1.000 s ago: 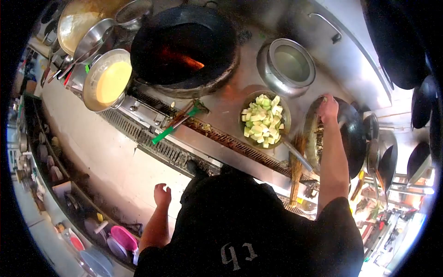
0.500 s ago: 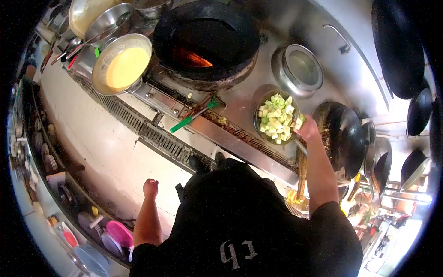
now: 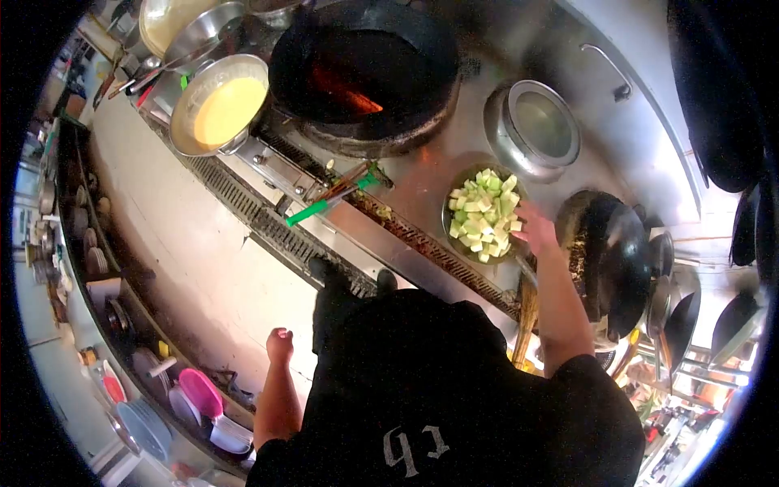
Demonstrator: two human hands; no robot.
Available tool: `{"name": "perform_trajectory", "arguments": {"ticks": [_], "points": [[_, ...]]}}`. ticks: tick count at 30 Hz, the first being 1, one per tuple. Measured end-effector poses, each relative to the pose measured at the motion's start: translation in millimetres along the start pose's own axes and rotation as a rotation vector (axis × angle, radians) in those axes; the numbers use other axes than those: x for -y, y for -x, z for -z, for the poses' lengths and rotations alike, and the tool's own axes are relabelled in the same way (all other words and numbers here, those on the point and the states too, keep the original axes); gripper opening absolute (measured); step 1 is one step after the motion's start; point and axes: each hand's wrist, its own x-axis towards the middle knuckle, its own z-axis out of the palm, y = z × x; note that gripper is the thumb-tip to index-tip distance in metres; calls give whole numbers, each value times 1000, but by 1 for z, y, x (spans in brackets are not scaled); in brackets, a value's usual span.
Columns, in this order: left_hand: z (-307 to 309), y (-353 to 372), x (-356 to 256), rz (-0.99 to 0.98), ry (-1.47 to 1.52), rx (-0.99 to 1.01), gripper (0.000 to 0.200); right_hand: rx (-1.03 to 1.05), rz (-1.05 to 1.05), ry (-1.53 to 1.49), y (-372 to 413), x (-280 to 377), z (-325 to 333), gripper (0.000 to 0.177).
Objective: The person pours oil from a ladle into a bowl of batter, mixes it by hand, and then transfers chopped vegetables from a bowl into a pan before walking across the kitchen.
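My right hand is at the right rim of a round metal bowl heaped with pale green vegetable chunks. Its fingers are apart and touch or nearly touch the nearest chunks; I see nothing gripped in them. My left hand hangs low over the pale floor with its fingers curled in. Nothing shows in that hand, and no object is close to it.
A large black wok sits over a burner with an orange glow. Left of it stands a pan of yellow liquid. A metal pot stands behind the chunks, a dark wok right of them. A green-handled tool crosses the stove's front edge.
My right hand held a chunk over the bowl's right side; now its fingers have spread and the chunk is out of them. My left hand has shifted slightly right and down in view.
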Motion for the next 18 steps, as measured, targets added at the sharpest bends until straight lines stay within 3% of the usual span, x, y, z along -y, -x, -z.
{"name": "perform_trajectory", "arguments": {"ticks": [6,11,14,18], "points": [[-6,-7,11,-73,-62,2,27,26,9,-125,-10,-35,13,36],[-15,-28,22,-105,80,18,27,-104,16,71,-8,-47,5,34],[-2,-2,-23,-131,19,21,28,-70,117,44,-5,-55,8,36],[-16,-3,-12,-151,6,58,29,-103,93,170,-20,-67,20,34]]}}
